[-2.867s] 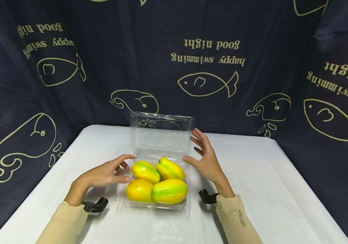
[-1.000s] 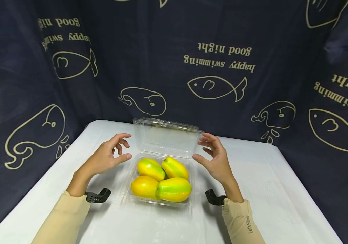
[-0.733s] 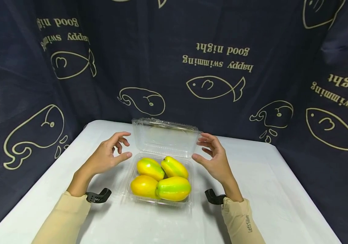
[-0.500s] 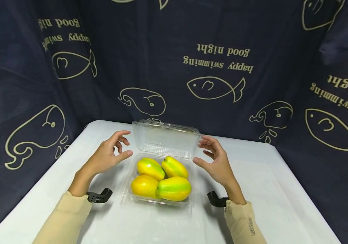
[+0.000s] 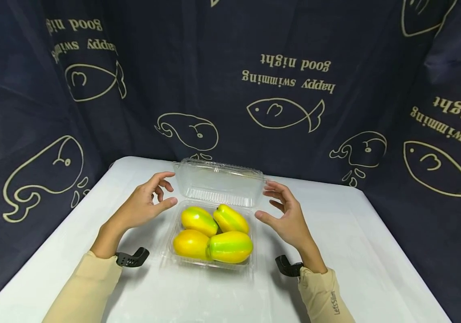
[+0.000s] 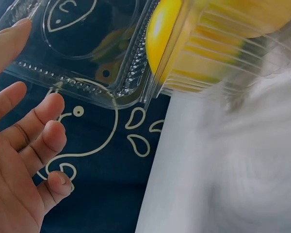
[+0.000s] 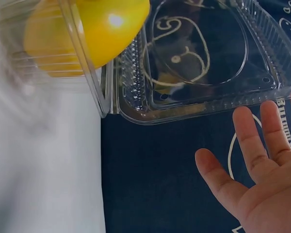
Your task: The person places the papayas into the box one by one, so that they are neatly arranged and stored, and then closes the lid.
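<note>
A clear plastic clamshell box (image 5: 214, 265) sits on the table, holding several yellow-green papayas (image 5: 230, 247) in two rows. Its hinged lid (image 5: 222, 181) stands raised at the back. My left hand (image 5: 143, 204) hovers at the lid's left edge, fingers loosely bent and thumb apart, with nothing held. On the other side, the fingertips of my right hand (image 5: 287, 215) reach the lid's right edge, thumb near the hinge corner. In the right wrist view, spread fingers of the right hand (image 7: 262, 179) meet the lid rim (image 7: 199, 109); firm contact cannot be told.
The table (image 5: 335, 269) has a white cover. A dark blue curtain (image 5: 214, 67) printed with fish and whales hangs behind and at both sides. Black bands (image 5: 133, 258) are worn on both wrists, below beige sleeves (image 5: 89, 287).
Since the earliest frame, my left hand has risen from beside the papayas to the lid's left edge. The lid's tilt has changed. In the last second, both hands barely move.
</note>
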Demonstrator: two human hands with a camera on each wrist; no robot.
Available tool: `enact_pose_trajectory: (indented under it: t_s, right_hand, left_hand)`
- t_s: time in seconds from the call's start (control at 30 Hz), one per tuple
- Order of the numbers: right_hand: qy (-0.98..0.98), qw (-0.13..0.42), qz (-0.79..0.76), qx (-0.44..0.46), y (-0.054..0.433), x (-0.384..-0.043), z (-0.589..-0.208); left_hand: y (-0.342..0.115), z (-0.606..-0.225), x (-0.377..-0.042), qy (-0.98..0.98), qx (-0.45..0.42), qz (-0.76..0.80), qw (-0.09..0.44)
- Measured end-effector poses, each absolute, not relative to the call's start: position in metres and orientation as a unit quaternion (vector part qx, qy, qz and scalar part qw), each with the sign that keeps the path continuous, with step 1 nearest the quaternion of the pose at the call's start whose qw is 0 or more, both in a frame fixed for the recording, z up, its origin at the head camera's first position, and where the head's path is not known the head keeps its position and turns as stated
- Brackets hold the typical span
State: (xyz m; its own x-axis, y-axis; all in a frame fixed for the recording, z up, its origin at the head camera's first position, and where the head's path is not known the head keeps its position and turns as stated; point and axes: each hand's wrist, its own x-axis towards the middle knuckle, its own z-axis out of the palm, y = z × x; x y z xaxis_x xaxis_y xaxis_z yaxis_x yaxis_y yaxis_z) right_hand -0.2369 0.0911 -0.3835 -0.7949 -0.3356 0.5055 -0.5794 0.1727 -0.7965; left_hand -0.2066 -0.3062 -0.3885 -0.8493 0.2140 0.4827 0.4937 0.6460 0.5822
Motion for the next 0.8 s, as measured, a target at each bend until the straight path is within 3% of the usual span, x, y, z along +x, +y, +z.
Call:
enact_pose_trajectory:
  t_s: [0.8]
  right_hand:
    - [-0.773,0.101,0.552,0.297,0.102,-0.216,-0.384]
  left_hand:
    - [-0.302,-0.383,-0.199,-0.894,-0.21,-0.36,0.166]
